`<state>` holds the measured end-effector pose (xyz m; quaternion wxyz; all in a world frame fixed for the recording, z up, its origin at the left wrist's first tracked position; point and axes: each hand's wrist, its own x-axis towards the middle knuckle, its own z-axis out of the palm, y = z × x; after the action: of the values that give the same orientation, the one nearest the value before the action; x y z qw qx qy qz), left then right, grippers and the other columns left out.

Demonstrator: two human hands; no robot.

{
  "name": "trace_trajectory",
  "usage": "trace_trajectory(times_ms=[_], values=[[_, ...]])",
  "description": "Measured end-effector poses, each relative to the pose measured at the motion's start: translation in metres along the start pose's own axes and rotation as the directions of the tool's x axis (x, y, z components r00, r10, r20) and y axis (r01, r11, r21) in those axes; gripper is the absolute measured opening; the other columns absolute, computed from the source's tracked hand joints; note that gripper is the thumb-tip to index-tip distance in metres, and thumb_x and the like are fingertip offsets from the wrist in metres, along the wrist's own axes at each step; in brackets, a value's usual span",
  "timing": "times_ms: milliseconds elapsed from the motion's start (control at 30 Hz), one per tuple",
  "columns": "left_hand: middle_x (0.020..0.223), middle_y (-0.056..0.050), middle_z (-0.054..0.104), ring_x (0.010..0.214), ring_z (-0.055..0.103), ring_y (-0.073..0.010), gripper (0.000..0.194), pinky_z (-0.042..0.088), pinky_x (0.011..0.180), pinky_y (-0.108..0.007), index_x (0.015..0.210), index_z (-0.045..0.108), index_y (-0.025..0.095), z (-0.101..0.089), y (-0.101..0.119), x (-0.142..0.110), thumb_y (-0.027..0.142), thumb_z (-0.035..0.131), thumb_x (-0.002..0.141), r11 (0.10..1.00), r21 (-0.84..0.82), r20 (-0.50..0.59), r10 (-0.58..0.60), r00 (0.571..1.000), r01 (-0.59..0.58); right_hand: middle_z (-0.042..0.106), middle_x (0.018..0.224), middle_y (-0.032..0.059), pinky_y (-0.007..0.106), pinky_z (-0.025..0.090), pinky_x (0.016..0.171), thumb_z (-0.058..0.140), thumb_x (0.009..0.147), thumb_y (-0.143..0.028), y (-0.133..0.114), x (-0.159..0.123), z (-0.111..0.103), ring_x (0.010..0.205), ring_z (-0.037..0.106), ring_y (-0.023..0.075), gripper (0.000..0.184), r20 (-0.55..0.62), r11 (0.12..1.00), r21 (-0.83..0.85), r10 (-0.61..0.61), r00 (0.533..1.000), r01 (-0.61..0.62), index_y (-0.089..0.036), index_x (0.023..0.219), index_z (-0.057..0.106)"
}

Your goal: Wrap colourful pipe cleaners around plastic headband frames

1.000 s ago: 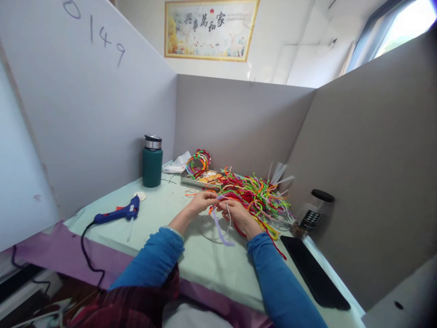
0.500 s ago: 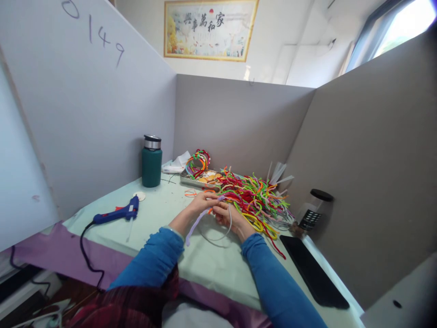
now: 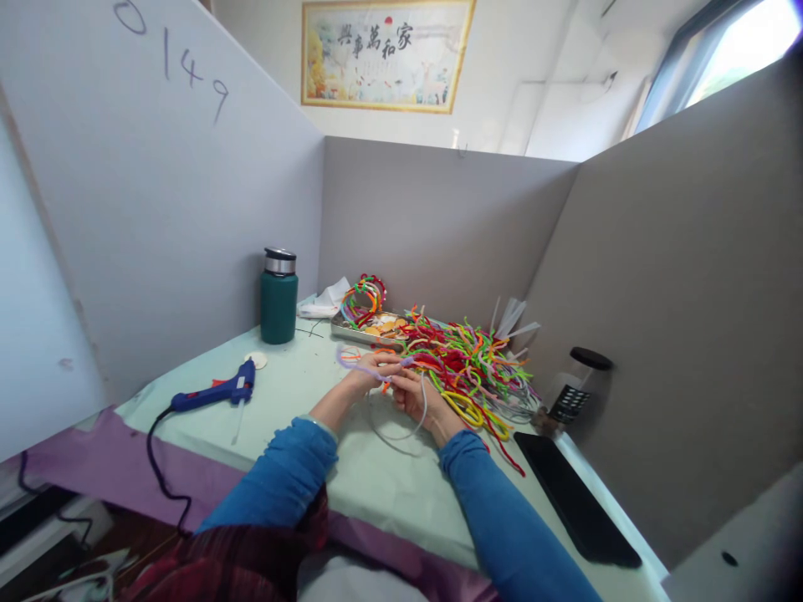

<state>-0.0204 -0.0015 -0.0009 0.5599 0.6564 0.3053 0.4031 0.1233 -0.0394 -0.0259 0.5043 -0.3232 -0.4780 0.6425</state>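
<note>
Over the middle of the table my left hand [image 3: 377, 368] pinches a lilac pipe cleaner [image 3: 347, 361], whose loose end curves out to the left above the wrist. Close beside it, my right hand [image 3: 414, 396] is closed on a grey hoop [image 3: 401, 441] that hangs down between my forearms. A small orange piece [image 3: 386, 387] shows at the fingertips, where the lilac strand meets the hoop. The fingers partly hide that join. Just beyond my right hand lies a tangled heap of coloured pipe cleaners [image 3: 470, 355].
A metal tray [image 3: 360, 333] holds round pieces and finished-looking colourful hoops [image 3: 364, 299]. To the left stand a green bottle [image 3: 279, 301] and a blue glue gun [image 3: 217, 395] with its cord. At right are a black phone-like slab [image 3: 574, 497] and a black-lidded jar [image 3: 574, 393].
The lilac pipe cleaner's loose end has swung up from below my left wrist to above it, on the left. Both hands stay nearly in place.
</note>
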Motion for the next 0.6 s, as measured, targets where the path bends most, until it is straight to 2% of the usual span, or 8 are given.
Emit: trace_trajectory(times_ms=[100,167,267,333,433,600], values=[[0.057,0.003,0.052,0.048,0.030,-0.0052,0.057,0.018,0.047,-0.022,0.100,0.070,0.011,0.000,0.000,-0.001,0.053,0.072,0.063,1.000,0.023,0.020,0.012,1.000,-0.013,0.043,0.052,-0.0080,0.021,0.029,0.042,0.072,0.062,-0.028,0.000,0.002,-0.002,0.044,0.037,0.0069,0.025,-0.060,0.995,-0.092,-0.045,0.997,0.040,-0.020,0.078,0.055],[0.059,0.003,0.052,0.048,0.028,-0.0048,0.056,0.016,0.047,-0.023,0.098,0.070,0.011,0.001,0.002,-0.002,0.055,0.071,0.064,0.998,0.049,0.031,0.039,0.999,-0.041,0.043,0.051,-0.0080,0.021,0.027,0.042,0.069,0.064,-0.029,-0.001,0.003,-0.005,0.043,0.035,0.0068,0.021,-0.119,0.970,-0.219,-0.136,0.984,0.107,-0.019,0.075,0.055],[0.059,0.003,0.050,0.047,0.027,-0.0043,0.055,0.014,0.045,-0.023,0.098,0.070,0.011,0.003,0.006,-0.005,0.056,0.068,0.067,0.996,0.080,0.063,0.044,0.997,-0.049,0.044,0.049,-0.0070,0.022,0.027,0.042,0.066,0.068,-0.036,-0.004,0.005,-0.010,0.042,0.035,0.0074,0.021,-0.158,0.863,-0.452,-0.328,0.931,0.227,-0.018,0.070,0.055],[0.060,0.003,0.051,0.046,0.027,-0.0042,0.054,0.014,0.044,-0.023,0.097,0.070,0.011,0.005,0.009,-0.007,0.056,0.067,0.068,0.995,0.091,0.087,0.032,0.996,-0.040,0.048,0.050,-0.0054,0.022,0.028,0.042,0.065,0.068,-0.040,-0.006,0.006,-0.013,0.042,0.038,0.0081,0.023,-0.159,0.793,-0.548,-0.411,0.898,0.266,-0.018,0.070,0.056],[0.062,0.001,0.054,0.045,0.029,-0.0039,0.050,0.015,0.043,-0.023,0.087,0.070,0.010,0.006,0.012,-0.009,0.057,0.064,0.071,0.993,0.105,0.130,0.031,0.991,-0.045,0.056,0.054,-0.0031,0.022,0.030,0.040,0.063,0.070,-0.043,-0.007,0.007,-0.014,0.039,0.042,0.0085,0.026,-0.150,0.762,-0.587,-0.432,0.889,0.272,-0.019,0.070,0.054],[0.064,0.000,0.057,0.044,0.028,-0.0027,0.049,0.014,0.043,-0.022,0.089,0.070,0.010,0.006,0.011,-0.010,0.055,0.066,0.071,0.997,0.050,0.140,0.047,0.989,-0.055,0.055,0.052,-0.0044,0.022,0.032,0.037,0.063,0.070,-0.044,-0.008,0.005,-0.010,0.037,0.047,0.0097,0.027,-0.165,0.839,-0.469,-0.389,0.906,0.275,-0.019,0.077,0.055]])
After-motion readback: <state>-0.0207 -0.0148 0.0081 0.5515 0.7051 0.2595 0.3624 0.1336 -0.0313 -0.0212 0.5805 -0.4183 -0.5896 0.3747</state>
